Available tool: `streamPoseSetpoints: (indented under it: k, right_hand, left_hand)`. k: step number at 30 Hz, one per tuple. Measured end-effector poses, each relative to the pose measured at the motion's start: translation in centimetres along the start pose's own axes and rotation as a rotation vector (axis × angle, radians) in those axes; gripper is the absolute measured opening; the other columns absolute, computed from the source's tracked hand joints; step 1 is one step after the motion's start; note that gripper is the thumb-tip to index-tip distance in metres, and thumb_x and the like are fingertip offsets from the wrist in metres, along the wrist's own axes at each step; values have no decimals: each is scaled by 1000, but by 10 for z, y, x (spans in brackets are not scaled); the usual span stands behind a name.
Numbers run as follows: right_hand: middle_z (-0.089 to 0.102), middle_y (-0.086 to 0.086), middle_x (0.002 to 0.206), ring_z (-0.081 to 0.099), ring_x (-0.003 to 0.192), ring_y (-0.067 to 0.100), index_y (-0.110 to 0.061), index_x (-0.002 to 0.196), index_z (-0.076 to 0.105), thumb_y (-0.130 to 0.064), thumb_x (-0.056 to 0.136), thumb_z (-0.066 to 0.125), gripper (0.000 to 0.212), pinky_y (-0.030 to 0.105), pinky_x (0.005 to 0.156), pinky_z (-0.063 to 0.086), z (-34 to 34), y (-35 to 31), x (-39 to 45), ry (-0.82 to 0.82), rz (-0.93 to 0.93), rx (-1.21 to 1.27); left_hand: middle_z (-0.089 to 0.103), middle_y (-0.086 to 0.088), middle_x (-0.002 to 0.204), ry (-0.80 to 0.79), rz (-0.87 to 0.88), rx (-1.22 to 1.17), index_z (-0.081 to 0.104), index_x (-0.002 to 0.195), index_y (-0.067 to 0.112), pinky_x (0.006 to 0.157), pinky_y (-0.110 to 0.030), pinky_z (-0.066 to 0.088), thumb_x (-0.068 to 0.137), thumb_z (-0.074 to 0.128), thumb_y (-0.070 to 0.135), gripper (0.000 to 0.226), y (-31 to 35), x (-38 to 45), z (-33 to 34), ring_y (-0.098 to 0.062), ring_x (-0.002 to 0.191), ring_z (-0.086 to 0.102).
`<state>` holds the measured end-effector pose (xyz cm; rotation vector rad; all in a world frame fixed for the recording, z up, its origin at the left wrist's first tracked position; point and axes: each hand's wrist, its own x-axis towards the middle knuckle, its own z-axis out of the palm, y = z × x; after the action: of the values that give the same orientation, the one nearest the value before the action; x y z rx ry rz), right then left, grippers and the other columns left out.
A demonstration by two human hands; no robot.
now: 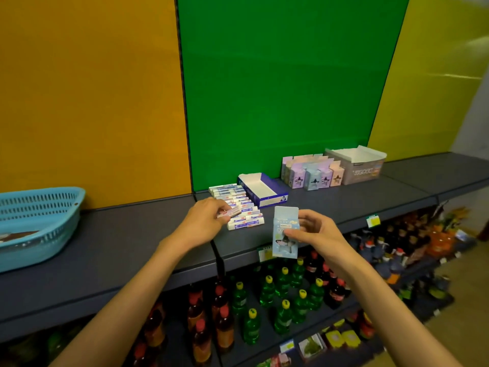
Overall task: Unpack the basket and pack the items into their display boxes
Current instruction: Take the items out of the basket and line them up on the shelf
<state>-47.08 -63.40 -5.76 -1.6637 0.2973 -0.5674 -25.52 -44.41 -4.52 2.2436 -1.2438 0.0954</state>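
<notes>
Head view: dark grey shelf (111, 242), orange, green, yellow back panels. Blue basket (39, 223) far left. Left hand (203, 221) pinches eraser pack (229, 211) beside stacked packs (238, 205) and the empty blue display box (262, 190); right hand (315, 234) grips pale-blue carton (284, 229) over the front edge.

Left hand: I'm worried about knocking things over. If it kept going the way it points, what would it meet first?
Probably the rows of erasers just beyond the left hand, which already pinches one; behind them stands the blue display box. Depth is uncertain.
</notes>
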Motion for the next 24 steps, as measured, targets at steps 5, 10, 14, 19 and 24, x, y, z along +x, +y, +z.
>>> streamPoseSetpoints:
  k: [5,10,14,19,24]
  right_hand:
    - [77,5,98,73,89,17,-7,112,68,-2,77,80,37,22,72,56,-38,15,22,-14,-7,2]
    - [76,6,101,72,94,22,-10,110,69,-2,76,81,37,26,78,57,-76,37,52,-53,-10,-45]
    - [77,7,99,73,94,23,-8,109,69,-1,76,80,36,23,75,57,-104,48,89,-76,13,-63]
    - [76,9,99,73,94,25,-8,108,69,-2,75,81,36,29,79,59,-134,54,141,-108,29,-113]
    - [76,6,98,74,92,22,-10,107,67,-4,77,81,34,27,77,59,-153,63,181,-148,49,-155]
  left_hand:
    - [67,-6,112,67,-69,52,69,117,13,83,-33,47,97,62,23,24,3,39,22,-20,100,60]
    - [67,-11,109,133,-123,118,71,112,8,83,-35,47,95,63,14,20,-4,84,45,-25,96,61]
    - [58,-11,117,133,-176,183,67,119,10,93,-41,48,94,67,19,26,-15,123,63,-28,107,58]
    - [63,-5,115,123,-202,351,69,117,21,91,-46,51,93,66,25,25,-22,155,87,-26,109,57]
    - [64,-3,118,107,-251,469,68,119,27,91,-43,48,95,62,25,25,-27,170,102,-25,112,53]
